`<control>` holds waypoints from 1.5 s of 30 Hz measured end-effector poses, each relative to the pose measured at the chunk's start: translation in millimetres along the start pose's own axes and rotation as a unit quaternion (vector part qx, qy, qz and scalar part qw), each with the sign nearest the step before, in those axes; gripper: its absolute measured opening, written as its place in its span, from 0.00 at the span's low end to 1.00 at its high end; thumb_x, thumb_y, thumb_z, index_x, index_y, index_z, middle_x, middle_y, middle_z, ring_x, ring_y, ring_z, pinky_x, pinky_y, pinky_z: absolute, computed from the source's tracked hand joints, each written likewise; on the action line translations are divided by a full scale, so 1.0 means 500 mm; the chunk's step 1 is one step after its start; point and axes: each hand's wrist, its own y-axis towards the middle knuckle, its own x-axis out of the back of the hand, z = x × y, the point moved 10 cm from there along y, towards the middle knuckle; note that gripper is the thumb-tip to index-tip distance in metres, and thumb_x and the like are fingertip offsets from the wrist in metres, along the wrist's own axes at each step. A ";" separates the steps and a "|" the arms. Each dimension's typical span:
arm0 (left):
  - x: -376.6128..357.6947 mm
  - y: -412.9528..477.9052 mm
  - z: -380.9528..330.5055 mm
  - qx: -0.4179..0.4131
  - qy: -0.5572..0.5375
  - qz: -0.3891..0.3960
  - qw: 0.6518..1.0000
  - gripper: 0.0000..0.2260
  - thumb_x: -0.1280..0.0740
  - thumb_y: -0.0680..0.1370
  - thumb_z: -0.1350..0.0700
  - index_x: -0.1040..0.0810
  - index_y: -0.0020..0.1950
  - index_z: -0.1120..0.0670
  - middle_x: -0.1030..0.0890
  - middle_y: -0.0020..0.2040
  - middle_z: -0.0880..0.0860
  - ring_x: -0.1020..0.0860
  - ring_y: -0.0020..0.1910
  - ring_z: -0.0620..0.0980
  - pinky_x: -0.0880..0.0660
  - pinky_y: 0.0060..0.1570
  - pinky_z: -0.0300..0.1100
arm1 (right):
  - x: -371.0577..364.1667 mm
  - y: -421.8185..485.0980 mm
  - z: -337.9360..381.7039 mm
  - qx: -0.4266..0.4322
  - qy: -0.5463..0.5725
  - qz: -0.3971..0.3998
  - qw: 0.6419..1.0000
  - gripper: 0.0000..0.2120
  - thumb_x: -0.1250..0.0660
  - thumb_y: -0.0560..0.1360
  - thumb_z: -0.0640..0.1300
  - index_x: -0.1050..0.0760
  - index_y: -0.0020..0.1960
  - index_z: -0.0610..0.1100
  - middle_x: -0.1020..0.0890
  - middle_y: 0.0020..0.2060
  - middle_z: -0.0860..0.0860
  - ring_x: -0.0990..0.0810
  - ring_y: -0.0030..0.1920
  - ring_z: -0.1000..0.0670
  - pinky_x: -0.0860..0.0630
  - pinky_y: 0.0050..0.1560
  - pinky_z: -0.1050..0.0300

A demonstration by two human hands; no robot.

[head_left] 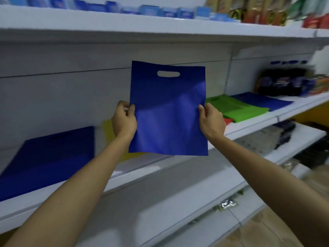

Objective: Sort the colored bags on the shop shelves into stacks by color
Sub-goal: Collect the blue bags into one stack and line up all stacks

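I hold a blue bag (168,111) upright in front of the shelf (160,168), my left hand (124,120) pinching its left edge and my right hand (211,119) pinching its right edge. A blue stack (46,157) lies to the left; green bags (236,107) and more blue bags (263,101) lie to the right.

So the held bag (168,111) is up in front of the middle shelf (151,168); flat bag (46,157) lies on it to the left, bag pile (236,107) to the right, boxes (149,10) on the top shelf (124,22).
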 end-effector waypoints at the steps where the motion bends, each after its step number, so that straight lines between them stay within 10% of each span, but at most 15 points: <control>1: -0.042 -0.019 -0.022 -0.005 0.001 0.010 1.000 0.06 0.40 0.81 0.53 0.31 0.48 0.53 0.26 0.41 0.48 0.29 0.36 0.47 0.34 0.32 0.37 | 0.039 0.011 -0.042 -0.008 -0.016 -0.014 1.000 0.16 0.46 0.81 0.54 0.35 0.41 0.44 0.24 0.38 0.46 0.28 0.40 0.43 0.38 0.38 0.53; 18: -0.623 -0.292 -0.278 -0.048 -0.029 0.186 0.981 0.08 0.39 0.81 0.52 0.29 0.46 0.55 0.26 0.35 0.47 0.29 0.32 0.44 0.31 0.34 0.41 | 0.478 0.101 -0.565 -0.126 -0.092 -0.084 0.984 0.19 0.45 0.81 0.54 0.27 0.44 0.40 0.26 0.34 0.51 0.27 0.37 0.47 0.35 0.35 0.54; 28: -0.945 -0.294 -0.338 -0.045 -0.058 0.238 0.968 0.08 0.40 0.81 0.51 0.31 0.45 0.54 0.25 0.36 0.47 0.26 0.36 0.49 0.28 0.38 0.44 | 0.529 0.225 -0.743 -0.133 -0.140 -0.072 0.978 0.14 0.45 0.81 0.47 0.25 0.60 0.44 0.19 0.50 0.48 0.21 0.47 0.46 0.26 0.43 0.53; 45: -1.388 -0.030 -0.357 -0.011 0.037 0.305 0.952 0.12 0.35 0.78 0.51 0.27 0.38 0.55 0.24 0.39 0.54 0.25 0.40 0.51 0.26 0.44 0.42 | 0.459 0.781 -0.948 -0.080 -0.184 0.021 0.979 0.12 0.36 0.78 0.49 0.20 0.55 0.43 0.18 0.53 0.44 0.22 0.52 0.43 0.27 0.48 0.53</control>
